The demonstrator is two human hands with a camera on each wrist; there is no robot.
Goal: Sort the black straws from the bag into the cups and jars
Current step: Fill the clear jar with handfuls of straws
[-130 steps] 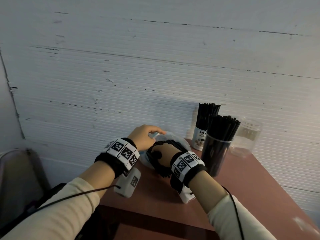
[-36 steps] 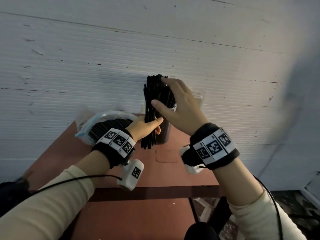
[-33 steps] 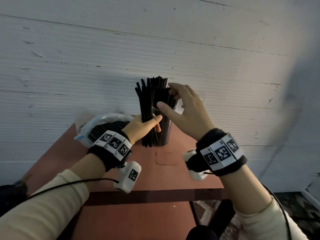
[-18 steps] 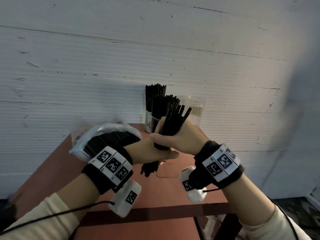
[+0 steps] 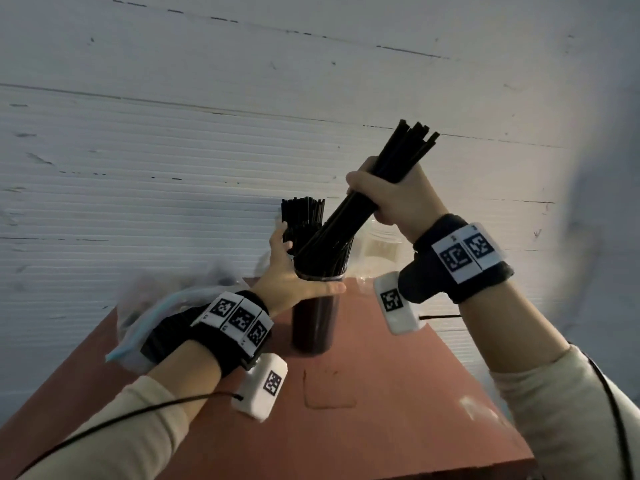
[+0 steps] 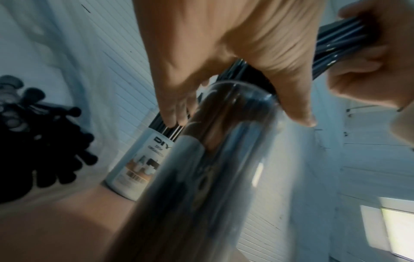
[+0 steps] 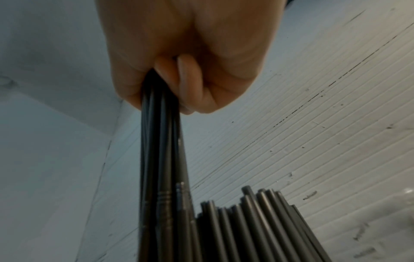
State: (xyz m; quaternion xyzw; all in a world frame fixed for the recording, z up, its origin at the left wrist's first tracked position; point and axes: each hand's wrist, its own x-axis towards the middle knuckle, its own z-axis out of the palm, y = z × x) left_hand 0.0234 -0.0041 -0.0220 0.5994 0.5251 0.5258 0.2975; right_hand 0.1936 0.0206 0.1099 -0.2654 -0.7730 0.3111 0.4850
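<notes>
My right hand [image 5: 384, 195] grips a bundle of black straws [image 5: 363, 199] and holds it slanted, tops up to the right. The lower ends reach into a tall clear cup [image 5: 313, 323] that is full of straws. My left hand [image 5: 298, 275] wraps the cup's rim, thumb across the front and fingers behind. The left wrist view shows that hand [image 6: 224, 53] on the cup [image 6: 212, 168]. In the right wrist view, curled fingers [image 7: 179, 85] clamp the bundle [image 7: 161, 150]. The plastic bag [image 5: 145, 313] of straws lies at the left.
A white DIY can [image 6: 143, 163] packed with straws [image 5: 301, 209] stands behind the cup, against the white wall. A clear glass jar [image 5: 377, 244] stands to the cup's right. The reddish table [image 5: 381, 410] ends at a near edge and a right edge.
Half a second ago both hands held the bundle low in front of the cups. The right hand has since lifted it up and right over the tall cup, and the left hand moved to the cup's rim.
</notes>
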